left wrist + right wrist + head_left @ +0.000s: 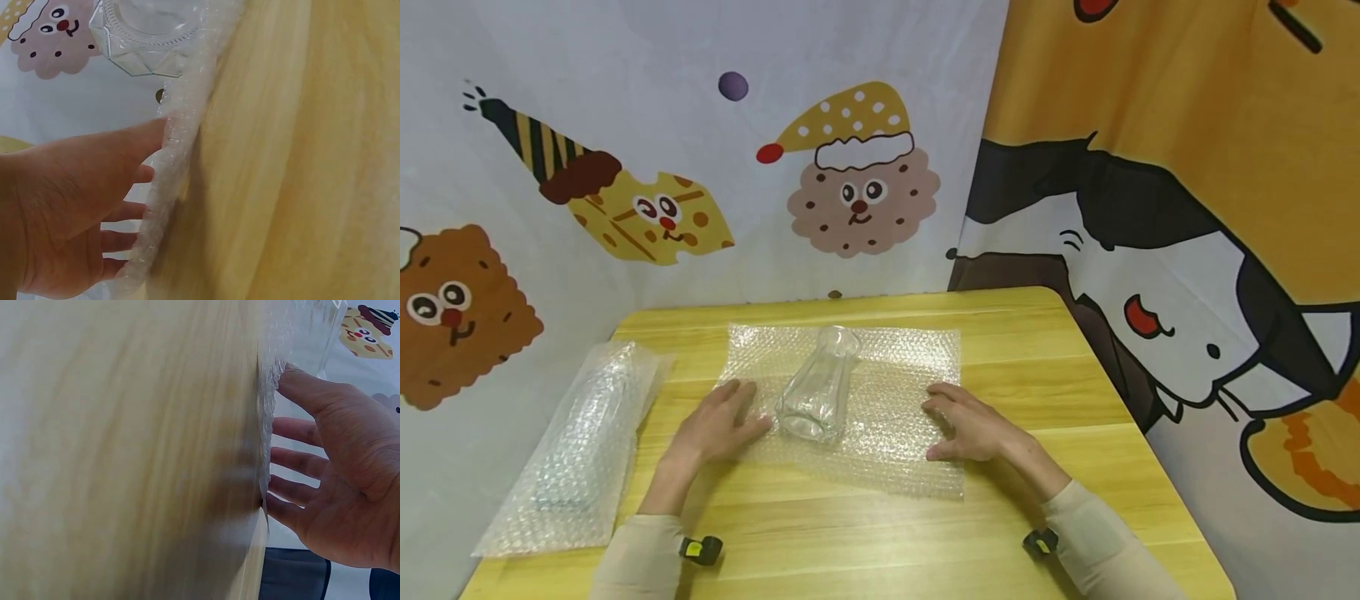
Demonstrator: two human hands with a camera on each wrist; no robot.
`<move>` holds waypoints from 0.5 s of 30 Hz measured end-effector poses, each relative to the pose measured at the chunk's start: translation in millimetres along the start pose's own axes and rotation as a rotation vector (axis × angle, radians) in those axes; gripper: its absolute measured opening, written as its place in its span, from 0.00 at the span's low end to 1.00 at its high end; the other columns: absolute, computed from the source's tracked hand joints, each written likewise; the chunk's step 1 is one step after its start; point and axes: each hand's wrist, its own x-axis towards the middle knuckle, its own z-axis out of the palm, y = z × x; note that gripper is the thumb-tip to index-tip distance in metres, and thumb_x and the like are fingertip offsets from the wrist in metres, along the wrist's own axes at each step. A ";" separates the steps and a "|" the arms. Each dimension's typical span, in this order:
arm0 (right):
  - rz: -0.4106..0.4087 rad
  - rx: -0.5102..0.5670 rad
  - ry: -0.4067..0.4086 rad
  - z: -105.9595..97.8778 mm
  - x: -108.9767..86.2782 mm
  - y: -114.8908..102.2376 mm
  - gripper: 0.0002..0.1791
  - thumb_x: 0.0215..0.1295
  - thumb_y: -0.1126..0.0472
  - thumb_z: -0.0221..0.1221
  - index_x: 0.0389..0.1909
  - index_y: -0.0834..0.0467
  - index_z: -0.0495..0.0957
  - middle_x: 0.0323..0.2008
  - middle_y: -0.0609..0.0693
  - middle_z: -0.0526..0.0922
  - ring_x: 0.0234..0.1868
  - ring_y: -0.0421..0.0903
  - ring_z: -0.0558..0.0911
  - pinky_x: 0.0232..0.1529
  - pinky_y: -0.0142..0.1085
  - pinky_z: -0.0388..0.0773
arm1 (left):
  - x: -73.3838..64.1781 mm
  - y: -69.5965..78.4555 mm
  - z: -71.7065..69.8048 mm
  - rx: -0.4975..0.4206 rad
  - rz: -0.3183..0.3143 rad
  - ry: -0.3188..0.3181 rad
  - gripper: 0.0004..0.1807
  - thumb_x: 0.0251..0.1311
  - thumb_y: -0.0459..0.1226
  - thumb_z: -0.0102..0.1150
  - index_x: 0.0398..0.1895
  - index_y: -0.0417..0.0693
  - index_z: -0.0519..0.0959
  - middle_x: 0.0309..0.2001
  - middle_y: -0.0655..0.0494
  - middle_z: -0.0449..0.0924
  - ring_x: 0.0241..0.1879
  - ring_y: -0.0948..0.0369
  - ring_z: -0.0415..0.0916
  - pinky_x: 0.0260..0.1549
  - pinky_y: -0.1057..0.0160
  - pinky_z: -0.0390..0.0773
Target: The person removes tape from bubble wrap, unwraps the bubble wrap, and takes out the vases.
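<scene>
Bubble wrap (pixel 895 429) seemingly being steadied under a glass bottle (pixel 817 390).
The bottle lies left of the wrap's middle; left hand (pixel 717 421) and right hand (pixel 973 427) touch its left and right edges, fingers spread; next probably calls for gripping one edge.

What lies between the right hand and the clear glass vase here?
Only a bare stretch of bubble wrap separates the right hand from the clear glass vase; the head view shows it.
</scene>
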 end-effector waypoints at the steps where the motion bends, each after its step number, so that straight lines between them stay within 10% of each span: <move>1: 0.001 0.003 -0.002 0.0 -0.5 -0.2 0.48 0.62 0.43 0.82 0.78 0.61 0.76 0.88 0.65 0.62 0.89 0.68 0.63 0.89 0.66 0.63 | 0.0 -0.2 0.8 0.008 0.006 0.005 0.49 0.79 0.64 0.61 0.88 0.41 0.64 0.87 0.24 0.56 0.85 0.23 0.57 0.80 0.18 0.62; 15: -0.025 -0.008 0.000 -1.1 -3.0 3.1 0.49 0.64 0.40 0.81 0.78 0.60 0.76 0.88 0.65 0.63 0.88 0.68 0.64 0.88 0.67 0.64 | -7.6 -9.5 9.6 -0.069 0.007 0.015 0.52 0.78 0.66 0.62 0.90 0.43 0.62 0.91 0.29 0.48 0.89 0.26 0.47 0.85 0.21 0.55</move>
